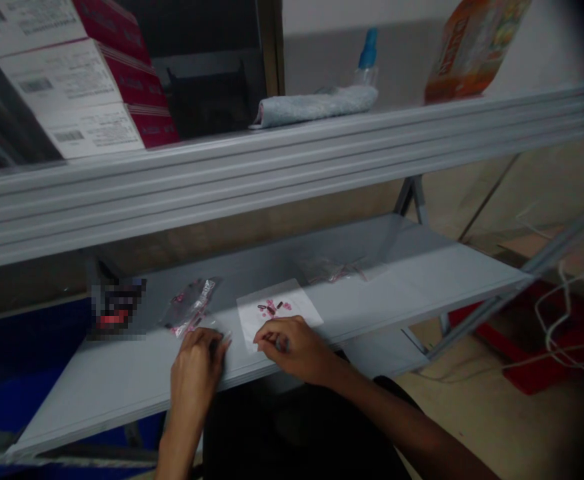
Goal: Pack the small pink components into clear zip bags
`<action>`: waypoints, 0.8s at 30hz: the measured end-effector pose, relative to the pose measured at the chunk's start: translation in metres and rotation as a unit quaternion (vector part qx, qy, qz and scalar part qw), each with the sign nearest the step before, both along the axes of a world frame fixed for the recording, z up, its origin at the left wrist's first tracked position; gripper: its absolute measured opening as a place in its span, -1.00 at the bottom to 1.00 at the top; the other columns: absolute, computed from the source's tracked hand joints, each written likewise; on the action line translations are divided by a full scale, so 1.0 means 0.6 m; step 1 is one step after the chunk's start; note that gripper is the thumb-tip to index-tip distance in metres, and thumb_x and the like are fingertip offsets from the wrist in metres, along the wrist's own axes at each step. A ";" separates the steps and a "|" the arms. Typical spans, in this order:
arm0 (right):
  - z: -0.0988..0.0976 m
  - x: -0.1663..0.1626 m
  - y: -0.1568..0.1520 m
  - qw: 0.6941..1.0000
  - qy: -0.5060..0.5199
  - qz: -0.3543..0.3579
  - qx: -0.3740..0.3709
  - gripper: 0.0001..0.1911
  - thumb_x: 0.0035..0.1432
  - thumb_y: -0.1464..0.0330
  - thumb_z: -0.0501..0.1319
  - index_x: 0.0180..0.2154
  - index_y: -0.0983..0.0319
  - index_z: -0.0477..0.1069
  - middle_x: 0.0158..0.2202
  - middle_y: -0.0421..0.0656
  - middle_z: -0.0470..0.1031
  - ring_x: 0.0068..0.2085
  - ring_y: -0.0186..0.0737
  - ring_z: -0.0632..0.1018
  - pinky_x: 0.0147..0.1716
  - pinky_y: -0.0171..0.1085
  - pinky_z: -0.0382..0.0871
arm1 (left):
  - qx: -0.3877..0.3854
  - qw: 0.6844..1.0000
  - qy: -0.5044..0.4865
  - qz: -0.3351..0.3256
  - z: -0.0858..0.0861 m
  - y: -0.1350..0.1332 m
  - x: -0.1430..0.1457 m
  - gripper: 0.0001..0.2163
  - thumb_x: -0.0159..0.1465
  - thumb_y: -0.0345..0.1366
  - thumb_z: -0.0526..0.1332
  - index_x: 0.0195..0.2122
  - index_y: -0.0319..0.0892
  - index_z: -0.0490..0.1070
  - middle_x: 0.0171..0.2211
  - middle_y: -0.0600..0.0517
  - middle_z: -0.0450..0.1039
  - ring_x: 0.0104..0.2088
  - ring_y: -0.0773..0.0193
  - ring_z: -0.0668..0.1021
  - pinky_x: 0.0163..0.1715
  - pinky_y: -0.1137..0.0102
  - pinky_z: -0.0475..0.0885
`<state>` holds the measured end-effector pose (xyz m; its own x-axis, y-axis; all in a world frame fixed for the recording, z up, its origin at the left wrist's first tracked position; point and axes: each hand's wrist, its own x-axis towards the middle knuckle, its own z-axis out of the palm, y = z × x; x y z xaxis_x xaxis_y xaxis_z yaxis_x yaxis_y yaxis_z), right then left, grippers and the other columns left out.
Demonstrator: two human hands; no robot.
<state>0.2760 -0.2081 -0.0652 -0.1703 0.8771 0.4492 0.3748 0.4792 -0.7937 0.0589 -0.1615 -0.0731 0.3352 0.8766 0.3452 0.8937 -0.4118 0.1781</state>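
Note:
My left hand [197,363] rests on the grey shelf [382,300] near its front edge, fingers curled around something small I cannot make out. My right hand [287,347] sits just to its right, fingers pinched on a small dark item at the near edge of a white sheet [297,308]. Several tiny pink and dark parts [272,308] lie on that sheet. A clear plastic bag with pink contents [189,307] lies just beyond my left hand.
Another clear bag [335,270] lies farther back on the shelf. An upper shelf rail [272,173] carries stacked white and magenta boxes [72,80], a folded cloth [317,105], a spray bottle [368,57] and an orange package [472,47]. Cables [562,313] trail at the right.

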 end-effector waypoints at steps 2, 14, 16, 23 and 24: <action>-0.006 -0.010 -0.007 0.999 0.007 0.020 -0.027 -0.87 0.16 0.47 0.21 -0.33 0.25 0.56 -0.44 -0.20 0.57 -0.45 -0.36 0.50 -0.40 -0.39 0.32 | 0.007 1.000 0.023 0.014 0.004 -0.007 -0.003 -0.77 0.34 -0.29 0.05 -0.31 -0.19 0.50 -0.25 -0.14 0.55 -0.18 0.02 0.57 -0.15 0.24 0.41; -0.003 -0.015 -0.035 0.978 0.102 0.107 -0.146 -0.66 0.38 0.23 0.06 -0.38 0.26 0.43 -0.48 -0.22 0.46 -0.44 -0.36 0.48 -0.39 -0.36 0.32 | -0.041 0.955 -0.292 0.006 0.072 -0.134 0.054 -0.81 0.33 -0.17 0.16 -0.11 -0.08 0.47 -0.25 0.03 0.62 -0.29 0.17 0.64 -0.27 0.37 0.48; 0.003 -0.012 -0.042 0.984 0.082 0.095 -0.129 -0.67 0.37 0.23 0.06 -0.40 0.25 0.38 -0.48 -0.24 0.43 -0.43 -0.35 0.46 -0.38 -0.36 0.29 | -0.105 0.937 -0.334 -0.019 0.075 -0.150 0.070 -0.81 0.31 -0.21 0.20 -0.07 -0.05 0.45 -0.32 0.08 0.63 -0.33 0.22 0.66 -0.30 0.41 0.49; 0.020 0.003 -0.062 0.992 -0.090 0.042 -0.079 -0.80 0.33 0.43 0.03 -0.39 0.22 0.27 -0.44 -0.24 0.37 -0.35 -0.29 0.40 -0.27 -0.29 0.22 | -0.163 0.900 -0.401 -0.038 0.062 -0.154 0.085 -0.90 0.27 -0.28 0.22 -0.20 -0.09 0.35 -0.42 0.12 0.58 -0.42 0.28 0.62 -0.36 0.46 0.48; 0.021 0.003 -0.062 0.991 -0.105 0.039 -0.070 -0.81 0.31 0.45 0.03 -0.39 0.22 0.25 -0.42 -0.23 0.37 -0.34 -0.29 0.39 -0.26 -0.28 0.21 | -0.142 0.910 -0.389 -0.032 0.059 -0.155 0.087 -0.93 0.27 -0.28 0.22 -0.26 -0.09 0.34 -0.44 0.13 0.55 -0.43 0.29 0.61 -0.38 0.46 0.46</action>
